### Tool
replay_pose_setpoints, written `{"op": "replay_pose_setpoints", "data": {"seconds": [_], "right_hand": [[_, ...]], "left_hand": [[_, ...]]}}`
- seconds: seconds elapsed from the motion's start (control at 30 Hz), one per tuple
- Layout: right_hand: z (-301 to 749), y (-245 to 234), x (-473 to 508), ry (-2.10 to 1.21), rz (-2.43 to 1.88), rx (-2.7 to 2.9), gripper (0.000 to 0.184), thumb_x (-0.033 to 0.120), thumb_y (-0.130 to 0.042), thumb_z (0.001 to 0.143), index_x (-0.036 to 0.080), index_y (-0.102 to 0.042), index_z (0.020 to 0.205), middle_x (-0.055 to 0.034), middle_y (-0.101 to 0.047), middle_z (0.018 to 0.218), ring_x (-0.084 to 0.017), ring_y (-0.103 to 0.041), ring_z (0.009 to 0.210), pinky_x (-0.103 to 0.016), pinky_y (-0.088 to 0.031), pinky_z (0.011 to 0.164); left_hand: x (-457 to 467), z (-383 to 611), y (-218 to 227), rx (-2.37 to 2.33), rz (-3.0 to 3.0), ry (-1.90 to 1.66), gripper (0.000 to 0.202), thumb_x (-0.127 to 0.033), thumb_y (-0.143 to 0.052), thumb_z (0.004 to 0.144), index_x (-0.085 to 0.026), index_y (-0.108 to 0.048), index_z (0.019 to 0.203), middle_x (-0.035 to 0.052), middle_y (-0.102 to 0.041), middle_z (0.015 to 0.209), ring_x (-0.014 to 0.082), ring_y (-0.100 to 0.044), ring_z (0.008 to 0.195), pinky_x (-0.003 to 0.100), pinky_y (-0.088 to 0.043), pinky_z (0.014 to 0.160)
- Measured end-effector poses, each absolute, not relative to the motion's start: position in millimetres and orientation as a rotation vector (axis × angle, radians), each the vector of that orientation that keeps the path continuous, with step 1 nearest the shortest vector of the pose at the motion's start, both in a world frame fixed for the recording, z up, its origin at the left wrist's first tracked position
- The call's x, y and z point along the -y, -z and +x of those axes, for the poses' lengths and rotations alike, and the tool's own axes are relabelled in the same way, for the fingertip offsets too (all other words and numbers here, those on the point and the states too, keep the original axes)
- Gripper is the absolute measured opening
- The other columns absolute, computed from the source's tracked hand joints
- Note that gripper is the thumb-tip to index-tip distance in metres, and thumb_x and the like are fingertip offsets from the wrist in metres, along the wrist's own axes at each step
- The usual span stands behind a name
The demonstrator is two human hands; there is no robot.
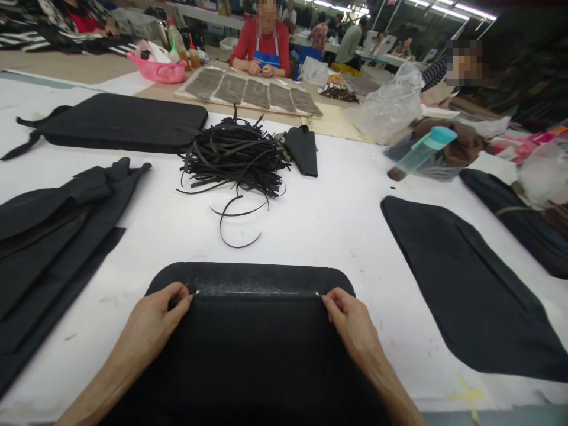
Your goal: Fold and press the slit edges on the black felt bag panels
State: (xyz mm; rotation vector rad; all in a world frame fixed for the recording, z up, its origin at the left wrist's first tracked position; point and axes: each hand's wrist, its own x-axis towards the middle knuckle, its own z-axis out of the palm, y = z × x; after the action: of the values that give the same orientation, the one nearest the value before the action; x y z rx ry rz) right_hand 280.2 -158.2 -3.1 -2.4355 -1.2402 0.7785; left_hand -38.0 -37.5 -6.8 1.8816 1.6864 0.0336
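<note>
A black panel with rounded corners [266, 273] lies in front of me on the white table. Over it is a second black sheet [261, 355], its straight upper edge leaving a strip of the panel showing. My left hand [155, 316] pinches that sheet's left upper corner between thumb and fingers. At the opposite corner, my right hand [350, 319] pinches the sheet in the same way. A small white tip shows beside the fingers of each hand. The lower part of the sheet runs out of view in dark shade.
A tangle of black strips [235, 154] lies ahead, beside a stack of black panels [124, 121]. Black sheets [53, 236] are piled at left; another black panel [470, 284] lies at right. A teal-capped tube [423, 152] and pink basket [160, 68] stand farther back. Other people sit beyond.
</note>
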Motion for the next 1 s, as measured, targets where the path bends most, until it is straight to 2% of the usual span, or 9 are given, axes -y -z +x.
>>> {"op": "replay_pose_setpoints", "data": {"seconds": [0.3, 0.6, 0.8, 0.9, 1.0], "right_hand": [[278, 4, 158, -0.726, -2.472, 1.26, 0.026, 0.036, -0.039, 0.083, 0.022, -0.044, 0.062, 0.0033, -0.05, 0.054, -0.012, -0.045, 0.053, -0.025, -0.026, 0.05], [281, 4, 158, -0.797, -2.478, 1.246, 0.029, 0.042, -0.039, 0.082, 0.022, -0.046, 0.062, 0.0035, -0.051, 0.053, -0.012, -0.046, 0.051, -0.024, -0.028, 0.047], [282, 5, 158, -0.804, -2.511, 1.283, 0.031, 0.045, -0.038, 0.082, 0.023, -0.047, 0.063, 0.0035, -0.051, 0.053, -0.013, -0.046, 0.052, -0.024, -0.028, 0.047], [282, 6, 158, -0.778, -2.507, 1.289, 0.03, 0.044, -0.038, 0.082, 0.023, -0.047, 0.063, 0.0031, -0.052, 0.053, -0.013, -0.046, 0.052, -0.024, -0.028, 0.047], [282, 8, 158, -0.753, -2.506, 1.288, 0.03, 0.043, -0.039, 0.082, 0.022, -0.047, 0.062, 0.0028, -0.052, 0.052, -0.013, -0.046, 0.051, -0.024, -0.028, 0.046]], "left_hand": [[37, -43, 13, -1.642, 1.886, -0.058, 0.025, -0.042, -0.038, 0.079, -0.021, -0.049, 0.07, -0.0042, -0.051, 0.058, 0.0139, -0.049, 0.057, 0.023, -0.034, 0.054], [39, -36, 3, -1.667, 1.858, -0.127, 0.022, -0.037, -0.04, 0.078, -0.021, -0.049, 0.066, -0.005, -0.046, 0.054, 0.0131, -0.045, 0.054, 0.023, -0.032, 0.053], [39, -34, 0, -1.683, 1.904, -0.104, 0.02, -0.033, -0.039, 0.08, -0.021, -0.047, 0.066, -0.0049, -0.049, 0.056, 0.0138, -0.049, 0.056, 0.023, -0.033, 0.055], [42, -33, -1, -1.738, 1.988, -0.003, 0.017, -0.033, -0.038, 0.082, -0.022, -0.048, 0.074, -0.0035, -0.054, 0.06, 0.0154, -0.053, 0.059, 0.024, -0.033, 0.056], [50, -29, 0, -1.845, 2.167, 0.101, 0.02, -0.033, -0.034, 0.087, -0.021, -0.049, 0.092, 0.0001, -0.061, 0.073, 0.017, -0.057, 0.062, 0.025, -0.033, 0.052]]}}
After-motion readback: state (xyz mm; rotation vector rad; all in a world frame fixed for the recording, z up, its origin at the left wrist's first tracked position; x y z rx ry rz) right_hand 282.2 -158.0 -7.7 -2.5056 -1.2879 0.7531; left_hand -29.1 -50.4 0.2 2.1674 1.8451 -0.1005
